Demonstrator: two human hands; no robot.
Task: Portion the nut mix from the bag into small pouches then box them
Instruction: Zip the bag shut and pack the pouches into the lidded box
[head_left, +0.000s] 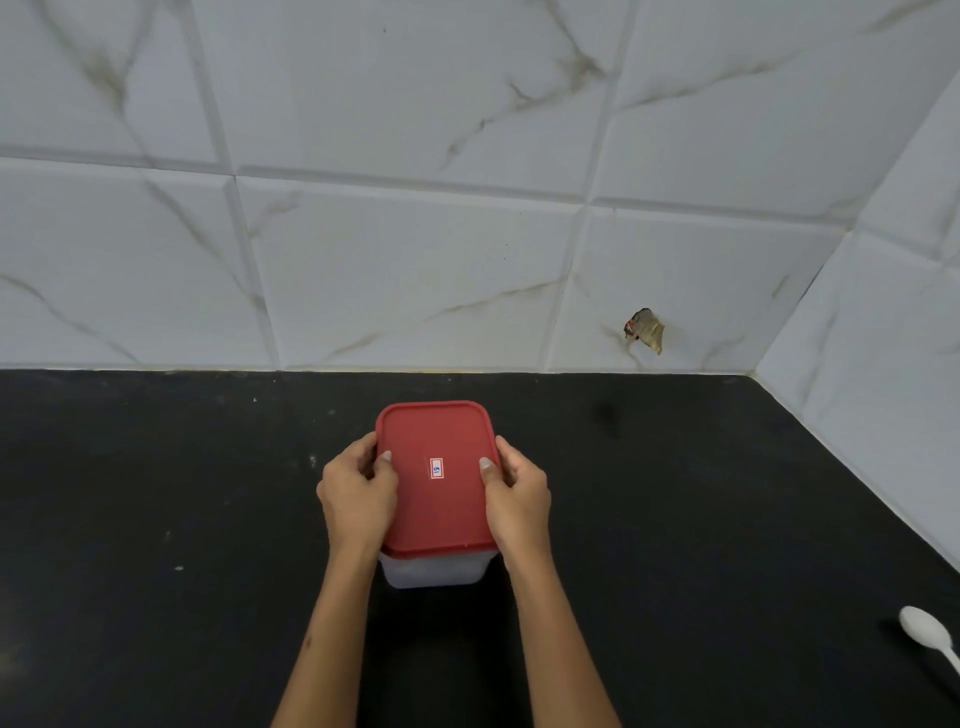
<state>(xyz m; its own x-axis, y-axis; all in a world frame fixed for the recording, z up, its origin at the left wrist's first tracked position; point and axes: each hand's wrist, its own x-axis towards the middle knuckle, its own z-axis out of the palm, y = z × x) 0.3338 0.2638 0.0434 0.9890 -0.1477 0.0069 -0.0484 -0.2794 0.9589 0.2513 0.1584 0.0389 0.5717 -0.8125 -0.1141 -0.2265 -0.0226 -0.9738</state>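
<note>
Two hands on one box, mid-counter. The box (434, 569) has a cloudy white body and a red lid (438, 475) seated flat on top, small label in the middle. Left hand (358, 491) grips the lid's left edge, thumb on top and fingers curled round the side; right hand (517, 491) mirrors it on the right edge. Box stands upright on the black counter (156, 519), well clear of the tiled wall (415, 260).

No bag, no pouches, no loose nuts in view. A white spoon (930, 636) lies far right, apart from the box. Contents are hidden by the lid.

My read: portioning looks finished and this is the closing step, pressing the lid shut. Can't confirm the pouches are inside.
</note>
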